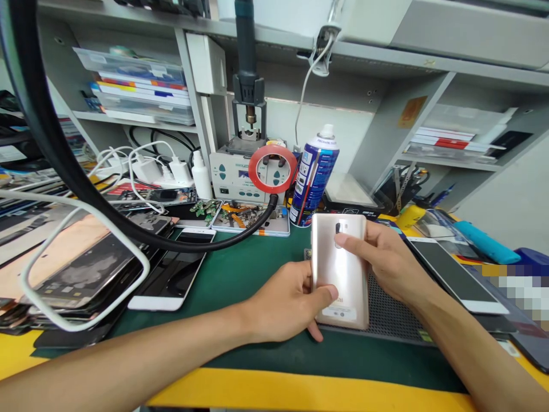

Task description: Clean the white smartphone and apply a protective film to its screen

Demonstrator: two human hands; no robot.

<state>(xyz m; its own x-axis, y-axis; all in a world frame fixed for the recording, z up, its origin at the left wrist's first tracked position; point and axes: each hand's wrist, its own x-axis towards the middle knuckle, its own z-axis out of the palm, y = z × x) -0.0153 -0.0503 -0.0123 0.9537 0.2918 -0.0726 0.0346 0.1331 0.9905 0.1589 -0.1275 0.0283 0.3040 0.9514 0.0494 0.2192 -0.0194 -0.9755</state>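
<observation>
A gold smartphone [341,260] is held upright above the green mat, its back with the camera and round sensor facing me. My left hand [291,300] grips its lower left side, thumb across the back cover and fingers behind. On the upper right, my right hand [384,257] holds the edge, with a fingertip on the back near the camera; its other fingers are largely hidden behind the phone. Beneath and behind the phone lies a dark textured pad [397,315], partly covered by the phone and my right arm.
A hot-air station [234,177] stands at the back, its black hose [223,245] looping across the left. Beside it are a blue spray can [315,177] and a parts tray [274,223]. White-fronted phones [180,272] and stacked phone parts [98,257] lie left; another phone [457,272] lies right.
</observation>
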